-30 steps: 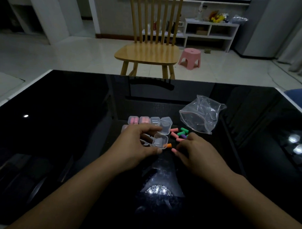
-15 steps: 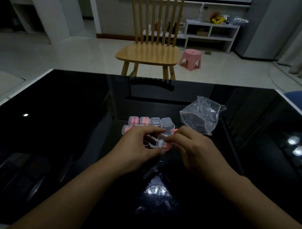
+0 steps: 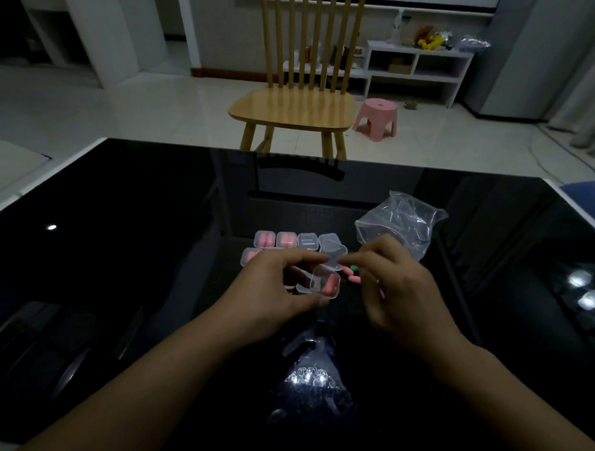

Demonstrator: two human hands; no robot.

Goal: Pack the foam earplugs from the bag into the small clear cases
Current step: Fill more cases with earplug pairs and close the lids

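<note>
- I'm looking at the left hand (image 3: 280,292), just left of frame centre: its fingers are curled round a small clear case (image 3: 325,283), thumb tip under the near edge, forefinger along the top.
- That open case sits between both hands, a pink earplug (image 3: 328,287) inside it, and its lid (image 3: 334,256) is tipped up behind.
- The right hand (image 3: 398,289), just right of centre, has forefinger and thumb pinched narrow at the lid's right edge; I can't tell what, if anything, sits between those fingertips.
- Loose earplugs (image 3: 353,278), pink and green, lie on the black table (image 3: 119,253) in the gap between the hands.
- Closed cases (image 3: 285,240) with pink plugs line up above the left hand.
- The clear bag (image 3: 404,225) lies crumpled above the right hand.
</note>
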